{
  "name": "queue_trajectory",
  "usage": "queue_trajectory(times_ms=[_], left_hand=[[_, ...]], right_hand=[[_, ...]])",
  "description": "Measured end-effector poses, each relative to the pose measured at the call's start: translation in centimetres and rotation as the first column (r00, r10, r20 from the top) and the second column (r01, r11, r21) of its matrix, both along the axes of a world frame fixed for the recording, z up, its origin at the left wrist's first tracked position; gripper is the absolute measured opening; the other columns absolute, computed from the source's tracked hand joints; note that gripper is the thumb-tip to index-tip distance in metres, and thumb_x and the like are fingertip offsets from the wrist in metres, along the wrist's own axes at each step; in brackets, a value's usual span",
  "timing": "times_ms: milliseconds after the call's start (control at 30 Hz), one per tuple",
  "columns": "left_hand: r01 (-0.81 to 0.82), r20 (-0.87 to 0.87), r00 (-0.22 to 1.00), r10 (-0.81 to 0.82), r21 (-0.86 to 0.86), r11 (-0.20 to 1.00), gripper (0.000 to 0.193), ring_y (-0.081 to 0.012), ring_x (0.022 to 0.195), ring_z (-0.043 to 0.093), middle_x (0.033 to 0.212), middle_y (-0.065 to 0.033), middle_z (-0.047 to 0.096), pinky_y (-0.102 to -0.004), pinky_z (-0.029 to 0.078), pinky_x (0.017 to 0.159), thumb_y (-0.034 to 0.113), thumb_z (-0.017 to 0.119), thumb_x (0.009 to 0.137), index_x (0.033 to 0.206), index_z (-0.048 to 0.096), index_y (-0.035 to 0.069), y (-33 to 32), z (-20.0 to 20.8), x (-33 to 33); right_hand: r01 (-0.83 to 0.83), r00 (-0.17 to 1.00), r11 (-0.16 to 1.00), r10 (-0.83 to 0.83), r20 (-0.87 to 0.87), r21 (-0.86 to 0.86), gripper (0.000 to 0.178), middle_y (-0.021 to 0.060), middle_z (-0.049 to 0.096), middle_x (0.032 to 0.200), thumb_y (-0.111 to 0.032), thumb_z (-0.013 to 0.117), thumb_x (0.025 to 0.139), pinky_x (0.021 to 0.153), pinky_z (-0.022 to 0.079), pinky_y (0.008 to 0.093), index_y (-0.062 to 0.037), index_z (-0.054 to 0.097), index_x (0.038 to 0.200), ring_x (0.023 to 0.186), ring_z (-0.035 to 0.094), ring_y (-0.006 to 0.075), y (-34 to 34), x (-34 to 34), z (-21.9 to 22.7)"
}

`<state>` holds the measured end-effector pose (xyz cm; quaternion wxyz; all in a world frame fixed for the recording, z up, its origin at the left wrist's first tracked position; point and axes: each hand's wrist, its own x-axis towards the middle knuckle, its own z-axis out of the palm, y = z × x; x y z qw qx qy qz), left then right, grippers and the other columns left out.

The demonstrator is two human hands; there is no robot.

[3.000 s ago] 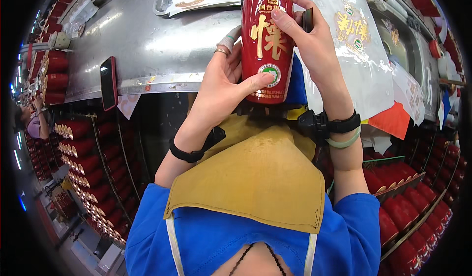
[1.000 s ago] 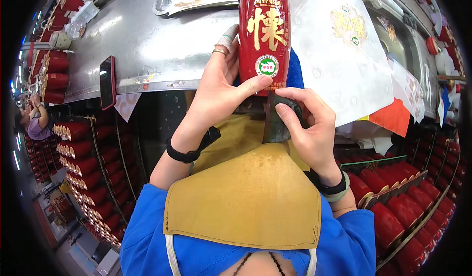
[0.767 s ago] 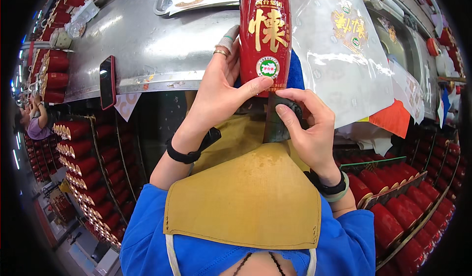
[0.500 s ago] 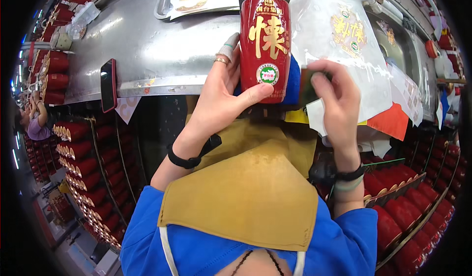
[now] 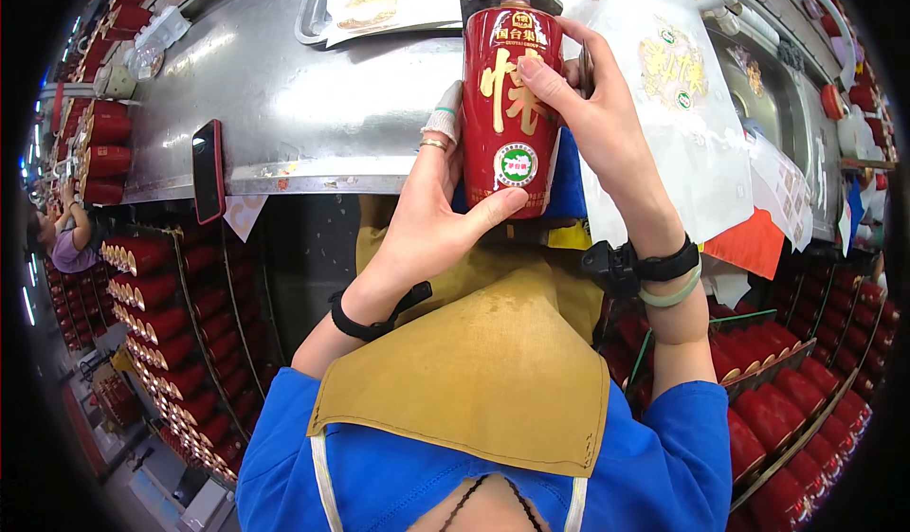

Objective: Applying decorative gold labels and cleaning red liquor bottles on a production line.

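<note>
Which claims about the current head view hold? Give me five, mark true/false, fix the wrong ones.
1. The left hand and the right hand both touch the red bottle. True.
2. The phone lies right of the bottle. False: the phone is to the left, at the front edge of the metal counter.
3. The apron is blue. False: the apron is mustard yellow; the shirt under it is blue.
4. A translucent sheet with gold designs lies right of the bottle. True.
5. The white finger cover is on the right hand. False: the finger cover is on the left hand.
</note>
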<state>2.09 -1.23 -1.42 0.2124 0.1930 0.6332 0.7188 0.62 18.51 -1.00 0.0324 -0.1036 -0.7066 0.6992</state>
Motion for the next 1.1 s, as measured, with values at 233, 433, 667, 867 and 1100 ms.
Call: queue_trajectory(times_ms=[233,433,667,867,1100], left_hand=[[0.006,0.039,0.999,-0.006,-0.004,1.000,0.103,-0.0268,0.149,0.036,0.162,-0.0223,0.029,-0.0402,0.033,0.123,0.002,0.077,0.089,0.162,0.005,-0.008,-0.1,0.0,0.0],[-0.005,0.012,1.000,0.006,-0.013,1.000,0.104,-0.0264,0.151,0.034,0.164,-0.0221,0.025,-0.0399,0.031,0.124,0.002,0.077,0.089,0.162,0.003,-0.007,-0.2,-0.1,0.0],[-0.015,0.033,0.999,0.016,-0.029,0.999,0.106,-0.0259,0.151,0.033,0.164,-0.0210,0.026,-0.0398,0.031,0.123,-0.004,0.075,0.087,0.163,0.002,-0.005,-0.1,-0.1,0.3],[0.012,0.085,0.996,-0.012,0.004,1.000,0.106,-0.0258,0.148,0.038,0.161,-0.0182,0.031,-0.0391,0.035,0.121,-0.004,0.075,0.087,0.164,0.002,-0.002,0.1,0.3,0.2],[0.014,0.107,0.994,-0.012,-0.014,1.000,0.108,-0.0267,0.156,0.024,0.167,-0.0200,0.020,-0.0396,0.027,0.125,-0.003,0.076,0.087,0.164,0.000,-0.004,-0.2,0.3,0.2]], right_hand=[[-0.007,1.000,1.000,0.007,-0.006,0.025,0.080,0.0251,0.062,0.130,-0.031,0.080,0.093,0.095,0.057,0.0348,0.0084,0.037,0.148,0.115,0.066,0.0233,0.0,0.2,0.0],[0.039,0.980,0.997,-0.025,-0.195,0.072,0.053,0.0109,0.061,0.117,-0.010,0.061,0.103,0.094,0.051,0.0287,0.0048,0.036,0.148,0.106,0.060,0.0134,2.0,-0.2,1.7],[0.148,0.773,0.612,0.418,-0.477,0.777,0.034,0.0077,0.070,0.093,0.002,0.070,0.076,0.076,0.053,0.0377,-0.0067,0.075,0.109,0.085,0.063,0.0280,2.6,1.0,5.5],[-0.099,0.641,0.529,0.682,-0.353,0.843,0.051,0.0034,0.064,0.096,-0.009,0.072,0.073,0.074,0.053,0.0347,-0.0102,0.073,0.124,0.085,0.059,0.0230,1.3,1.9,6.0],[-0.253,0.685,0.433,0.712,-0.156,0.865,0.056,0.0042,0.064,0.097,-0.010,0.074,0.074,0.074,0.054,0.0356,-0.0091,0.069,0.130,0.087,0.062,0.0245,2.6,0.6,4.0]])
